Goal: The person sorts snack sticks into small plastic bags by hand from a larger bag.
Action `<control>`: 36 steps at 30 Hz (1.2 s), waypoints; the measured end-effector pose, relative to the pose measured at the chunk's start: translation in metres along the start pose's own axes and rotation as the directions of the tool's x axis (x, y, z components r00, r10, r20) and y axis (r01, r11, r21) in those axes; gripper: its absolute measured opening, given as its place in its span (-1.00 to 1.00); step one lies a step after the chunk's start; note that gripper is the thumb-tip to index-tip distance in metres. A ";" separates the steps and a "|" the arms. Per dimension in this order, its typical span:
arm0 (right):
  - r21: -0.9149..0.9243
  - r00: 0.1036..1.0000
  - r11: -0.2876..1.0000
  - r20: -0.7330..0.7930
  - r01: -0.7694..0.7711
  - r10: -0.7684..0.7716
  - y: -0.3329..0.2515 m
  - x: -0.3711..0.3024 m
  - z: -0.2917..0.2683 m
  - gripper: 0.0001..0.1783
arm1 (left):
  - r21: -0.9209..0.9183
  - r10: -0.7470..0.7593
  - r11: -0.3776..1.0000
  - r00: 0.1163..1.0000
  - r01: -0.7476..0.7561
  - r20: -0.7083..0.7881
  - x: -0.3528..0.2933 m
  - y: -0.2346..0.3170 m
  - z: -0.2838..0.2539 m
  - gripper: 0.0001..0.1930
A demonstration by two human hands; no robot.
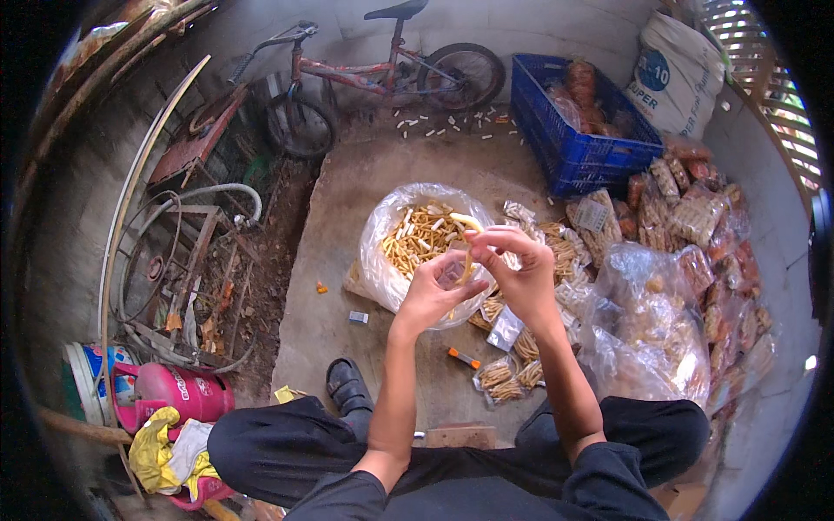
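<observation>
On the floor in front of me a large clear plastic bag [382, 247] stands with its mouth spread wide. It is filled with thin golden-brown snack sticks [426, 234], with short white pieces among them. Above its right side, my left hand [434, 291] is closed around a small clear plastic bag [453, 274]. My right hand [526, 273] meets it from the right, thumb and fingers pinched together at the small bag's edge. A pale yellow, curved strip [467, 221] sticks out by the right fingertips; I cannot tell whether it is a snack stick.
Filled snack packets [497, 380] lie to the right, with an orange cutter [464, 357] and a small lighter-coloured box [358, 317] nearby. Farther off are a blue crate [578, 156], a white sack [678, 78] and a bicycle [373, 78]. A pink gas cylinder [178, 391] stands left.
</observation>
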State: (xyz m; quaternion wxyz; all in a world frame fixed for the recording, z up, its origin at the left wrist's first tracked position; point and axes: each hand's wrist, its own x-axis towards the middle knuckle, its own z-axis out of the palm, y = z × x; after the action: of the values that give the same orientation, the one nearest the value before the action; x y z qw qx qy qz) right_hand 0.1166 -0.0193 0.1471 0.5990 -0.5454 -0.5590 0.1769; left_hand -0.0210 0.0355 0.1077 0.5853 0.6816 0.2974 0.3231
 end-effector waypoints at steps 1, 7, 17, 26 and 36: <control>0.043 1.000 0.999 0.012 0.014 -0.014 0.000 -0.001 0.001 -0.86 | -0.043 0.033 0.998 0.999 -0.034 -0.019 0.002 -0.005 0.002 -0.60; 0.267 0.992 0.961 -0.075 -0.074 0.097 -0.008 -0.002 -0.017 -0.79 | -0.098 0.010 0.995 0.999 -0.013 -0.030 0.003 -0.002 0.009 -0.66; -0.403 0.956 0.872 0.206 0.277 -0.208 -0.021 -0.003 -0.046 -0.82 | 0.023 0.035 0.999 0.999 -0.036 0.030 0.012 -0.018 0.010 -0.64; -0.375 0.970 0.897 0.156 0.234 -0.187 -0.015 -0.001 -0.036 -0.81 | -0.274 -0.085 0.953 0.981 0.131 0.172 0.003 0.000 0.022 -0.65; -0.354 0.973 0.918 0.200 0.182 -0.115 -0.001 -0.001 -0.034 -0.78 | -0.189 -0.044 0.980 0.997 0.057 0.071 0.006 0.005 0.022 -0.67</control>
State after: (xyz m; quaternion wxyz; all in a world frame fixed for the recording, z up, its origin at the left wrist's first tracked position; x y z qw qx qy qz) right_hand 0.1451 -0.0364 0.1552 0.4457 -0.5865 -0.6727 0.0697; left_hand 0.0000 0.0265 0.1109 0.6654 0.6250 0.2627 0.3125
